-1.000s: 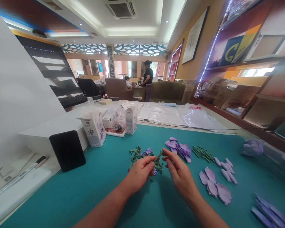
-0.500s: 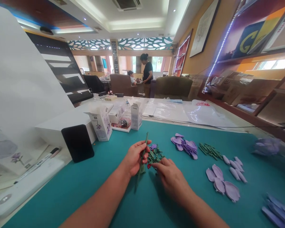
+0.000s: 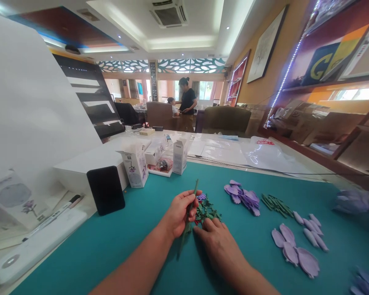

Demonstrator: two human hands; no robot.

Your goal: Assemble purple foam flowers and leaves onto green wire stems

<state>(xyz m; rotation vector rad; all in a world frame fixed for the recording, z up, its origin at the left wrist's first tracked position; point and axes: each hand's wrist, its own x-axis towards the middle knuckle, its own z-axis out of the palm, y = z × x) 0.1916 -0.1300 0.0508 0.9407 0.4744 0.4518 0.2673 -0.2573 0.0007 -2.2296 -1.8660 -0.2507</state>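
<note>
My left hand is closed around a thin green flower stem, which tilts with its top end leaning away from me. Just right of it lies a heap of small green plastic pieces, with a purple openwork wheel and some red bits among them. At the near edge of this heap, my right hand reaches down with bent fingers close together. Its fingertips are partly hidden, so whatever they pinch does not show.
Right of the heap lie purple petals, green rods, pale lilac pods and broad lilac petals on the green mat. A black tablet-like panel and white boxes stand left. A person stands far back.
My right hand has moved from the red piece to the near edge of the heap. My left hand keeps its hold on the stem. The view has tilted slightly upward.
</note>
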